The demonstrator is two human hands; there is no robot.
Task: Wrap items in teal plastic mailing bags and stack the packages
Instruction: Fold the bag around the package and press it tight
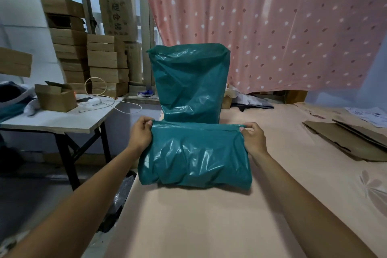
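A filled teal mailing bag (194,157) lies on the peach-covered surface (199,226) in front of me. My left hand (140,134) pinches its far left corner and my right hand (252,138) pinches its far right corner, both along the folded top edge. Directly behind it stands a taller pile of teal packages (189,81), upright and touching the bag's far edge. What is inside the bags is hidden.
Flattened cardboard (351,140) and printed papers (368,115) lie at the right. A white folding table (54,119) to the left holds a small open box (55,98) and cables. Stacked cartons (90,65) stand behind it. A pink dotted curtain (272,27) hangs at the back.
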